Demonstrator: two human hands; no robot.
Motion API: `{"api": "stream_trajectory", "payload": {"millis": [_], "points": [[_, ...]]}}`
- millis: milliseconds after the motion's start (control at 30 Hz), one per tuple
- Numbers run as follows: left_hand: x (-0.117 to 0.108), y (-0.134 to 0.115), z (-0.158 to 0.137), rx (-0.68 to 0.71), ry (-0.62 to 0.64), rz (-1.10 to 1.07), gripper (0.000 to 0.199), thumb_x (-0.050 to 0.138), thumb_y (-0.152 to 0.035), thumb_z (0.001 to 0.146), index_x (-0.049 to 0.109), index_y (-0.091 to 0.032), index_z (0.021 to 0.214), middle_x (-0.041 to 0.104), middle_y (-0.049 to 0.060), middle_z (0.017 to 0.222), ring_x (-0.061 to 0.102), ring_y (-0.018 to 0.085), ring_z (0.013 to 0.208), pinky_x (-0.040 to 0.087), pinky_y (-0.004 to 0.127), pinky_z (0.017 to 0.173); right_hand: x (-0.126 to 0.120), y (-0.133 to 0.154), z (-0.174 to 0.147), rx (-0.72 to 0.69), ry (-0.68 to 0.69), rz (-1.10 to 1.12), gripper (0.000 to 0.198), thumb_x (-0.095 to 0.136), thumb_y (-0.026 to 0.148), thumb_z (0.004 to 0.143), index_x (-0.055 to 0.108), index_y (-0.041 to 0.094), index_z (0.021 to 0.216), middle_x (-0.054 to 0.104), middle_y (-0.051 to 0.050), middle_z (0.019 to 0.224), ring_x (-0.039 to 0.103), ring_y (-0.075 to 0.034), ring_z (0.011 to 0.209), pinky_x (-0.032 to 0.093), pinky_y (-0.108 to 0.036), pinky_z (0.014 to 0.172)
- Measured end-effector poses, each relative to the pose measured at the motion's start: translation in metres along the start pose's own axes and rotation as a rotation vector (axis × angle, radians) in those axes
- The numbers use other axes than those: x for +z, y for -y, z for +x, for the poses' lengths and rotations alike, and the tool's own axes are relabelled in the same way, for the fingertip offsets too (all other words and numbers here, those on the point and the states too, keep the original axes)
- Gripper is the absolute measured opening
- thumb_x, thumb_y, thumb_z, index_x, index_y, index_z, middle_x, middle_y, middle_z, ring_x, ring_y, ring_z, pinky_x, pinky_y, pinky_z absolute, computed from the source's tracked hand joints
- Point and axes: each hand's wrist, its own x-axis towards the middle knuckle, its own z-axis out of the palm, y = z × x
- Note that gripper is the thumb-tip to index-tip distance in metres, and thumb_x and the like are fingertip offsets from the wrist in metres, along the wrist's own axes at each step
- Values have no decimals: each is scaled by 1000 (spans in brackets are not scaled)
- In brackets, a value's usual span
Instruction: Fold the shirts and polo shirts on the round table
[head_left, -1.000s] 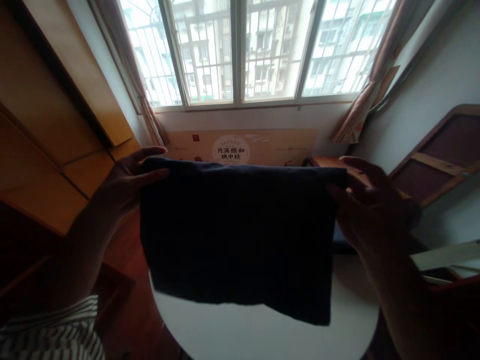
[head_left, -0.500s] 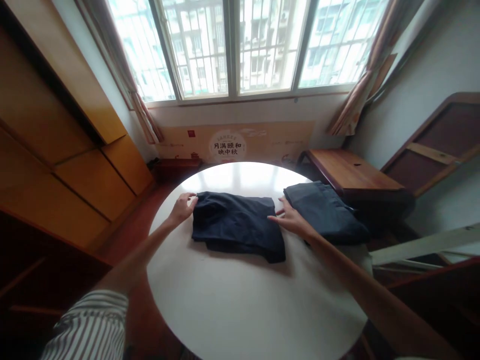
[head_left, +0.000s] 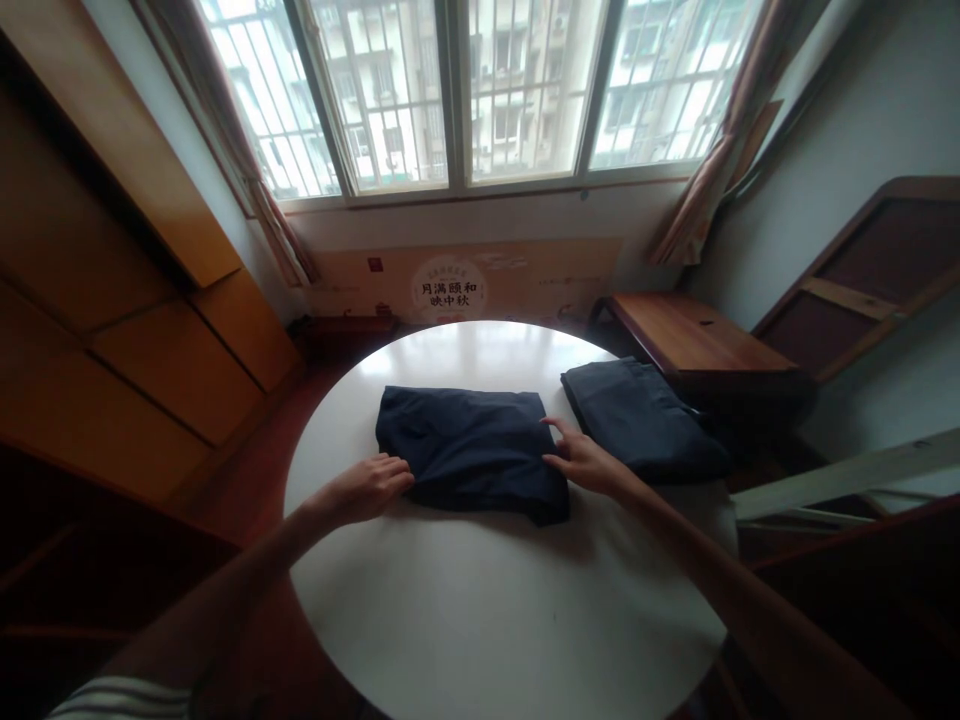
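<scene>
A folded navy garment [head_left: 472, 450] lies on a round white table [head_left: 480, 590]; which kind of garment it is I cannot tell. At its near left corner, my left hand [head_left: 375, 487] is closed with its fingers curled over the cloth's edge. My right hand [head_left: 585, 455] rests by the right edge, thumb and fingers apart, fingertips touching the cloth. Just right of that hand lies a second folded dark garment [head_left: 645, 420], thicker and neatly squared, near the table's right rim.
A wooden bench-like table [head_left: 705, 335] stands beyond the table on the right. Orange-brown cabinets [head_left: 172, 370] line the left side. Ahead are a barred window [head_left: 517, 90] and a printed banner [head_left: 525, 275] below it. A pale rail [head_left: 847, 475] runs at the right.
My left hand has come from the garment's far left corner to its near left corner. The near left edge looks tidier. My right hand has shifted slightly nearer along the right edge.
</scene>
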Motion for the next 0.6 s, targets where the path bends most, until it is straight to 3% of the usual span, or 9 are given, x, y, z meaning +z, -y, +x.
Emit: {"api": "stream_trajectory", "payload": {"millis": [133, 267, 367, 433, 533, 600], "points": [[-22, -2, 10, -31, -34, -96, 25, 43, -24, 100, 65, -18, 91, 64, 5, 84, 61, 16, 75, 47, 27, 71, -14, 9, 31, 23, -74, -288, 46, 58, 30, 92, 54, 12, 134, 71, -11, 93, 67, -24, 91, 49, -31, 82], [-24, 26, 56, -167, -204, -110, 31, 39, -27, 101, 67, -17, 96, 68, 8, 94, 64, 19, 88, 50, 30, 82, -27, 26, 76, 16, -144, -439, 31, 59, 34, 95, 61, 17, 121, 62, -10, 122, 63, -23, 104, 52, -41, 90], [-8, 43, 100, -195, -216, -112, 34, 37, -26, 101, 66, -16, 115, 67, 11, 118, 61, 22, 112, 46, 36, 101, -26, 36, 96, -3, -158, -457, 36, 60, 36, 95, 57, 17, 125, 59, -9, 125, 62, -23, 105, 54, -44, 87], [10, 46, 118, -222, -154, -96, 40, 37, -33, 102, 58, -20, 133, 57, 10, 139, 50, 25, 130, 37, 44, 111, -20, 38, 101, -15, -163, -476, 36, 60, 36, 95, 57, 17, 125, 59, -9, 125, 62, -23, 105, 54, -44, 87], [40, 43, 121, -308, -35, -34, 54, 37, -51, 100, 40, -28, 149, 34, 7, 157, 27, 32, 146, 20, 62, 116, -13, 39, 102, -36, -167, -504, 36, 60, 35, 95, 57, 17, 125, 59, -10, 125, 62, -23, 105, 54, -44, 87], [54, 41, 114, -357, -1, -13, 61, 34, -57, 99, 32, -29, 153, 24, 6, 161, 18, 32, 149, 14, 64, 116, -9, 41, 101, -58, -165, -519, 36, 60, 35, 95, 57, 17, 125, 59, -10, 125, 62, -23, 105, 54, -43, 87]]}}
